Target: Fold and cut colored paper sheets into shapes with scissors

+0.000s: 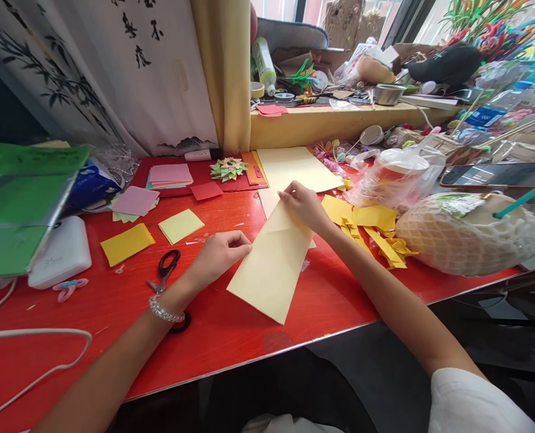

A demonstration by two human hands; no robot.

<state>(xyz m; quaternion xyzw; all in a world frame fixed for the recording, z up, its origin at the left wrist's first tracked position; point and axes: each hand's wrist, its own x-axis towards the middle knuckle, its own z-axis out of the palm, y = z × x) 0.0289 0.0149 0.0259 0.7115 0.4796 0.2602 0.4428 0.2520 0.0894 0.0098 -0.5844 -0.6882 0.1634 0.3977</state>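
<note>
A long folded sheet of pale yellow paper [274, 264] lies slanted on the red table [231, 337]. My left hand [219, 252], with a bead bracelet on the wrist, is curled and pinches the sheet's left edge. My right hand [306, 204] presses with closed fingers on the sheet's top end. Black-handled scissors [165, 270] lie just left of my left wrist.
Small coloured paper squares [127, 243] and a stack [171, 175] lie to the left, with a folded paper star [228, 169] behind. Yellow scraps [375, 231], a netted fruit [466, 237] and a plastic bag [398, 174] crowd the right. A white device [62, 252] and cables sit left.
</note>
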